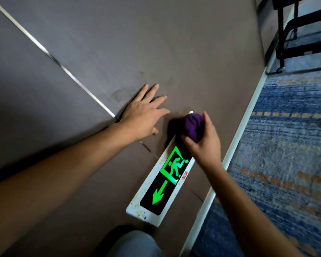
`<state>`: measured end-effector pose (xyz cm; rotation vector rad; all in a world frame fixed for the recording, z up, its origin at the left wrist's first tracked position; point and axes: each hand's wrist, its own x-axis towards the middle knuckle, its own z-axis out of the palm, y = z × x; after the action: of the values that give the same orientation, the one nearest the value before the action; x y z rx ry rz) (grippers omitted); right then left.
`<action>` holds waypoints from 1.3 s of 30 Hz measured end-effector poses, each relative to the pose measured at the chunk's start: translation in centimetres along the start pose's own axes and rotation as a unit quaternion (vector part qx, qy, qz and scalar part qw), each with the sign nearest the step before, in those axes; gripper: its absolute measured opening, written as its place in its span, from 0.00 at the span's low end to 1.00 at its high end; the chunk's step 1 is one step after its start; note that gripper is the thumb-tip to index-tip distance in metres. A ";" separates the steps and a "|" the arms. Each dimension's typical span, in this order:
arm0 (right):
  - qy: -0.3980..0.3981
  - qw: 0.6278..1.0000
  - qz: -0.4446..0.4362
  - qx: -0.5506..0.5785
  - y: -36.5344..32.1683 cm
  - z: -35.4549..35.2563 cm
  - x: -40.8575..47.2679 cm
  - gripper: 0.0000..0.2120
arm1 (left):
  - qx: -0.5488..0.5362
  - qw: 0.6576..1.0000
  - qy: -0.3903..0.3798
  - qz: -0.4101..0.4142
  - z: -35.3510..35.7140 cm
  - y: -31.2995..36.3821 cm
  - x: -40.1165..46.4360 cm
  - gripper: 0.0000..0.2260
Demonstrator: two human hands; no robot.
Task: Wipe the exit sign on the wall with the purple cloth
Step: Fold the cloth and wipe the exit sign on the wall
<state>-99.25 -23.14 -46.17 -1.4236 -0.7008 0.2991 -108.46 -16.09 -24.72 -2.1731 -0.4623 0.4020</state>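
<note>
The exit sign (161, 184) is a long white-framed panel low on the brown wall, with a glowing green running figure and a green arrow on black. My right hand (205, 143) grips a bunched purple cloth (192, 126) and presses it on the sign's far end, hiding that end. My left hand (144, 115) lies flat on the wall just left of the cloth, fingers spread, holding nothing.
The brown wall (100, 52) carries a thin metal strip (54, 56) running diagonally. A pale skirting strip (235, 141) separates wall from blue and orange carpet (285, 145). A black wheeled frame (302, 34) stands at top right. My knee (135, 243) shows at the bottom.
</note>
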 end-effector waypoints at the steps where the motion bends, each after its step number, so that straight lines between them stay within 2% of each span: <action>1: 0.017 1.000 0.001 -0.020 0.0 -0.8 1.4 0.44 | -0.007 1.000 0.001 -0.002 0.0 0.0 -0.1 0.35; 4: 0.031 0.998 0.011 -0.058 -0.1 -2.4 5.3 0.37 | -0.018 1.000 0.013 -0.009 0.2 -0.1 0.1 0.35; 8: -0.023 0.999 -0.007 -0.048 0.1 -1.2 7.2 0.30 | -0.009 1.000 0.017 -0.007 0.5 0.0 0.2 0.35; 10: -0.037 0.999 0.003 0.017 0.1 0.6 6.4 0.30 | -0.007 1.000 0.018 -0.002 0.6 -0.1 0.2 0.35; 12: -0.020 0.998 0.009 0.055 0.0 2.0 5.3 0.32 | -0.007 1.000 0.023 0.003 0.8 -0.2 0.2 0.35; 16: -0.014 0.997 -0.031 0.065 0.2 3.6 1.6 0.34 | -0.015 0.999 0.037 0.008 1.0 -0.3 0.1 0.35; 22: -0.017 0.998 0.004 0.064 0.5 4.8 -4.1 0.32 | -0.009 1.000 0.024 0.008 0.8 -0.3 0.1 0.35; 25: -0.018 0.999 -0.013 0.040 0.7 3.2 -2.9 0.27 | -0.021 1.000 0.017 0.015 0.6 -0.4 0.0 0.35; 27: 0.012 0.999 -0.005 0.047 0.7 1.6 -0.9 0.23 | -0.056 0.998 0.020 0.024 0.6 -0.5 -0.1 0.36; 31: 0.080 0.993 0.052 0.071 0.9 -0.8 4.0 0.26 | -0.065 0.997 0.014 0.030 0.8 -0.6 -1.0 0.36; 33: 0.067 0.994 0.064 0.056 1.2 -1.3 5.9 0.27 | -0.034 0.999 0.009 0.036 1.2 -0.2 -1.1 0.35; 37: -0.011 0.997 0.069 0.039 0.8 0.6 6.8 0.30 | 0.002 0.999 0.020 0.048 1.8 -0.4 -1.2 0.36; 39: -0.010 0.998 0.052 0.028 0.6 2.0 5.3 0.31 | 0.010 0.998 0.019 0.054 1.9 -0.5 -1.3 0.36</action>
<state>-96.30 -18.36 -45.42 -1.4087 -0.6306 0.4121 -110.58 -15.10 -25.29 -2.1886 -0.3192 0.4228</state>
